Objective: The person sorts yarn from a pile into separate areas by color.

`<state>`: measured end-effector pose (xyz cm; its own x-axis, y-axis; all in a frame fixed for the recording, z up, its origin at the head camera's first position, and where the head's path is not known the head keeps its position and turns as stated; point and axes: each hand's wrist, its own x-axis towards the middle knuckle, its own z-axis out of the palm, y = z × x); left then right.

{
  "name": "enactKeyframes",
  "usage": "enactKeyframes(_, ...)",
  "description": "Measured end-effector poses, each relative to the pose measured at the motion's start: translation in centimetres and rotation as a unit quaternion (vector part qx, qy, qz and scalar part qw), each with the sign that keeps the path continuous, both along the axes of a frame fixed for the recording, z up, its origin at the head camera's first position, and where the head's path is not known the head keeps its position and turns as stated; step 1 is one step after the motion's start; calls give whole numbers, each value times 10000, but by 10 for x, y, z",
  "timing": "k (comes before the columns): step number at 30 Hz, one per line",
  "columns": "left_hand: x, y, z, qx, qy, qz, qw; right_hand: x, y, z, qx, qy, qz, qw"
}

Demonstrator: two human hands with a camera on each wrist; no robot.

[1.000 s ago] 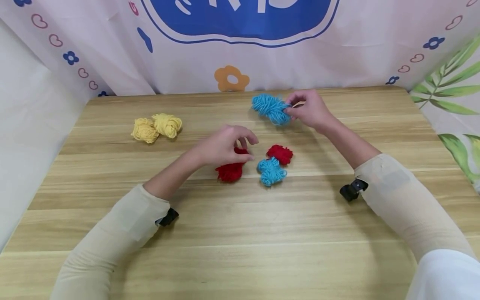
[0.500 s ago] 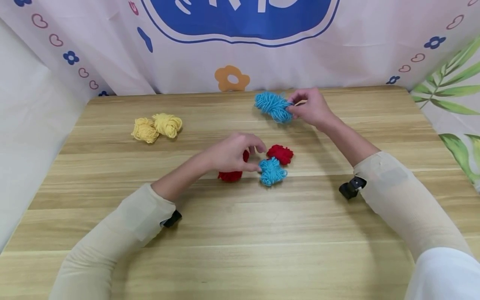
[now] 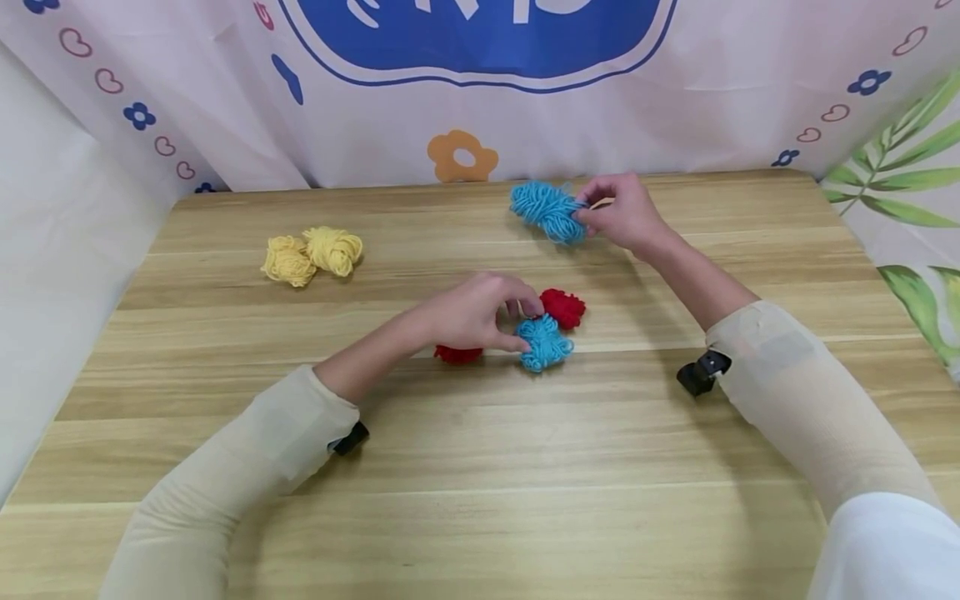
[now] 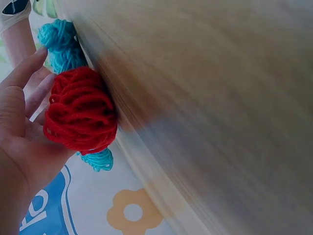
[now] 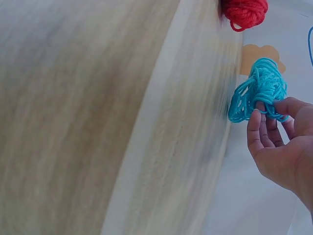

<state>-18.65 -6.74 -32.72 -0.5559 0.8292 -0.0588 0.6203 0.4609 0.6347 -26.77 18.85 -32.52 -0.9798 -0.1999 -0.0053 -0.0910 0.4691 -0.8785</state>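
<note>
Pinching blue yarn (image 3: 546, 210), 1 o'clock: R hand (image 3: 622, 215). L hand (image 3: 478, 313) (relaxed, unclenched) at 2nd blue bundle (image 3: 546, 344), approx. 4 o'clock.

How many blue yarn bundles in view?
2. One looped blue yarn bundle is in the right hand; another blue bundle lies by the left hand, in front of a red yarn bundle.
</note>
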Motion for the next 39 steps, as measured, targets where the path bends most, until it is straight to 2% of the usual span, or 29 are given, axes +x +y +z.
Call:
enactKeyframes(7, 0, 1, -1, -18, -113, -72, 9999, -2, 0, -1, 36, -21, -31, 10000)
enactKeyframes(14, 2, 6, 2, -219, -259, -91, 9994, -5, 0, -2, 83, 1, -64, 9999)
enactKeyframes(39, 5, 11, 1, -435, -41, -137, 9990, -15, -6, -5, 243, -5, -265, 9994)
